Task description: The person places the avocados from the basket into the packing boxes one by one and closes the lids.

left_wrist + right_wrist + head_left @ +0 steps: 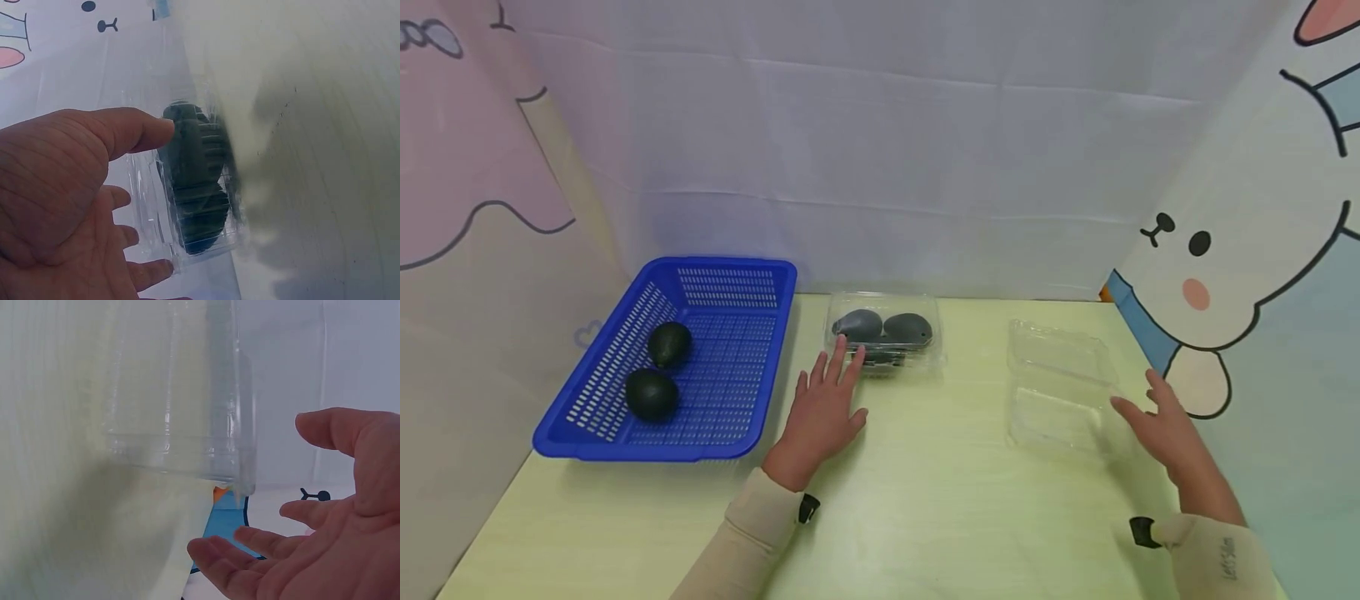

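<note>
A clear plastic clamshell box (886, 333) with dark avocados (907, 330) inside stands against the back wall. My left hand (823, 415) reaches to its front left corner, fingers spread and straight. In the left wrist view, the thumb (140, 130) overlaps the box (194, 181) and nothing is gripped. On the right, a second clear clamshell box (1060, 387) lies unfolded, with nothing in it. Beside its right edge hovers my right hand (1172, 429), fingers loosely extended. The right wrist view shows that hand (325, 512) apart from the box's end (175, 450).
A blue plastic basket (765, 371) stands at the left with two dark avocados (652, 395) in its left half. The pale yellow table (940, 508) meets a white cloth backdrop (880, 167) at the back. A cartoon-printed cloth (1292, 375) hangs at the right.
</note>
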The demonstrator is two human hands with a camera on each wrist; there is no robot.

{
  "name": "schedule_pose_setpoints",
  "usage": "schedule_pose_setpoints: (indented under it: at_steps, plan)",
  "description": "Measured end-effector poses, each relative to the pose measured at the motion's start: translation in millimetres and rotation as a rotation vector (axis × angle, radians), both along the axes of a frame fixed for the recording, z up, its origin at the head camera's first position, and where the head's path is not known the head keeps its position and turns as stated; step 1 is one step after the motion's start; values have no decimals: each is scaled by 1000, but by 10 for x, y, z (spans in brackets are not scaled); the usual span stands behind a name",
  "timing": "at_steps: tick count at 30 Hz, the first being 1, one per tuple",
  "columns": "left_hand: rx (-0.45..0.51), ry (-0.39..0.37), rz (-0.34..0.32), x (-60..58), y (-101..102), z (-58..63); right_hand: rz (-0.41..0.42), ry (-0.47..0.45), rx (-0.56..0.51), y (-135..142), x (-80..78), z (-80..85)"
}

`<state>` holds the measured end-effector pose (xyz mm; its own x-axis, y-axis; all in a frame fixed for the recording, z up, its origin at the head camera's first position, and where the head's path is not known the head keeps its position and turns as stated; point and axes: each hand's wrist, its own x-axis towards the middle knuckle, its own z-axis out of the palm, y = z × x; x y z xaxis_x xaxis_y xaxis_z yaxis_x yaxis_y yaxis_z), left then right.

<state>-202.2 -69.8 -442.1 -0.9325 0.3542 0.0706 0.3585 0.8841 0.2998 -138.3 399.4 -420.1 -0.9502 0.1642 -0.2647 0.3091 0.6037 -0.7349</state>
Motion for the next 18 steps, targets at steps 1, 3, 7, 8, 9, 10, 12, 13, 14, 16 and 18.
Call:
schedule_pose_setpoints:
  at_steps: [1,3,7,8,9,10,12,13,14,16,18]
  plan:
    - [4,-7,-2,-3,-3,1,-7,-27,-25,22,3,-30]
    - [7,-23,-3,-7,-7,6,-16,-67,-40,51,5,-93]
    - [5,-45,-14,-3,-19,44,-28,-108,-75,68,-3,-211]
    - [7,-49,-19,3,-21,69,-28,-111,-76,63,-1,-229]
    - [21,-44,-28,16,-26,103,-29,-111,-101,62,-2,-244]
    - [32,-42,-37,32,-33,147,-27,-110,-101,57,3,-253]
    - [64,-29,-55,73,-54,264,-17,-100,-111,46,11,-263]
    - [83,-18,-63,98,-71,334,-12,-93,-109,36,17,-262]
    - [100,-2,-71,119,-93,404,-8,-85,-104,27,21,-260]
    - [125,22,-83,163,-158,549,0,-70,-94,8,29,-258]
    - [140,36,-84,195,-250,696,1,-54,-94,-12,36,-258]
